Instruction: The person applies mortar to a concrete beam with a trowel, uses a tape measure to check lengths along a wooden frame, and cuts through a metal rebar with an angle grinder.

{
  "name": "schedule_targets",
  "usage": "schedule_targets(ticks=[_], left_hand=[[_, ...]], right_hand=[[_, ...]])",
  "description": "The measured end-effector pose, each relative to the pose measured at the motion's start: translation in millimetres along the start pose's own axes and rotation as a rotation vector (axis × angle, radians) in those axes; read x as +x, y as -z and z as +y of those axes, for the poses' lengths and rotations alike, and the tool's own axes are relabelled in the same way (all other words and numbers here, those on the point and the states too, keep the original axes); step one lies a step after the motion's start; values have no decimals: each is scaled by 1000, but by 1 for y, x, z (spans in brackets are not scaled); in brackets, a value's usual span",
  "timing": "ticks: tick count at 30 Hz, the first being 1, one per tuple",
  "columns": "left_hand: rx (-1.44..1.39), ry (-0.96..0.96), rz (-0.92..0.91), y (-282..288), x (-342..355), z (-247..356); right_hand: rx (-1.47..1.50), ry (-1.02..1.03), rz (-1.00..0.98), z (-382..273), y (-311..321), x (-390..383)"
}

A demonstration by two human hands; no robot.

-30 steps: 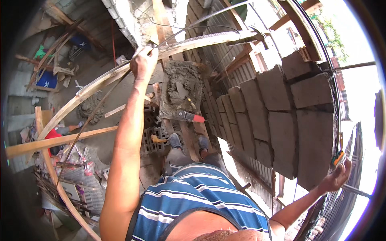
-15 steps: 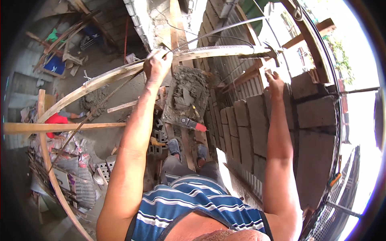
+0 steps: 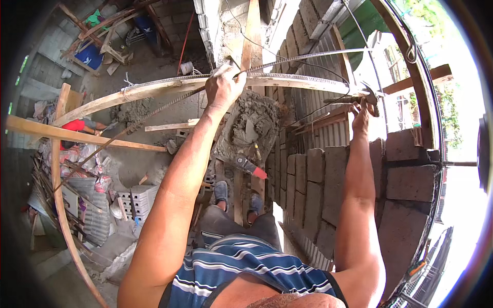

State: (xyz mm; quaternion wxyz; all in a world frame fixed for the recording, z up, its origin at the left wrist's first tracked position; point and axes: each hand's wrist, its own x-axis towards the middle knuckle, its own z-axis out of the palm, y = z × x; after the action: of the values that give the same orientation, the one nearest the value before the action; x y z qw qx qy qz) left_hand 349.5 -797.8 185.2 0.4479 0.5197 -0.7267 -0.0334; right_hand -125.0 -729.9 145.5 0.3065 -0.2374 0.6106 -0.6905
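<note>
My left hand (image 3: 225, 88) is closed around a ribbed steel bar (image 3: 162, 109) where it crosses a long wooden beam (image 3: 169, 89). The bar runs down to the left, and a ribbed length (image 3: 318, 52) rises to the right from the hand. At the beam's right end lies a hammer (image 3: 374, 104), its dark handle along the beam. My right hand (image 3: 361, 119) reaches up to it, with fingertips closed at the hammer's head. Part of the grip is hidden by the fingers.
Below the beam, wet mortar (image 3: 257, 115) lies on a board with a trowel (image 3: 250, 131). A red-ended power tool (image 3: 250, 167) rests near my feet. A block wall (image 3: 336, 172) stands at right. At left are hollow blocks (image 3: 145, 199) and a person in red (image 3: 77, 126).
My right hand has moved up to the hammer's head, from which it was apart before. My left hand keeps its hold on the bar. The whole view has shifted.
</note>
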Motion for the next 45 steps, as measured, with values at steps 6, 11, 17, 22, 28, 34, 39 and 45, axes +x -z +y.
schedule_targets(ticks=[6, 11, 17, 22, 28, 34, 39, 45], left_hand=[[-27, 6, 0, -2, -2, -1], [-12, 20, -18, -1, -1, 2], [-49, -32, 27, -7, 2, 8], [-91, -39, 37, -1, 0, 0], [-85, -10, 64, -5, -2, -3], [-56, -20, 42, -1, 0, 2], [-40, -24, 26, -3, -2, -2], [-48, -20, 13, -5, -3, -3]], right_hand=[[-125, 330, 232, -51, -2, -27], [-531, 760, 245, -123, -25, -112], [194, 269, -302, -52, -96, -166], [-216, 449, -367, -17, -198, -221], [-422, 650, -323, 7, -248, -227], [-449, 660, -262, 42, -247, -227], [-406, 725, -320, 61, -255, -219], [-342, 667, -267, 80, -258, -215]])
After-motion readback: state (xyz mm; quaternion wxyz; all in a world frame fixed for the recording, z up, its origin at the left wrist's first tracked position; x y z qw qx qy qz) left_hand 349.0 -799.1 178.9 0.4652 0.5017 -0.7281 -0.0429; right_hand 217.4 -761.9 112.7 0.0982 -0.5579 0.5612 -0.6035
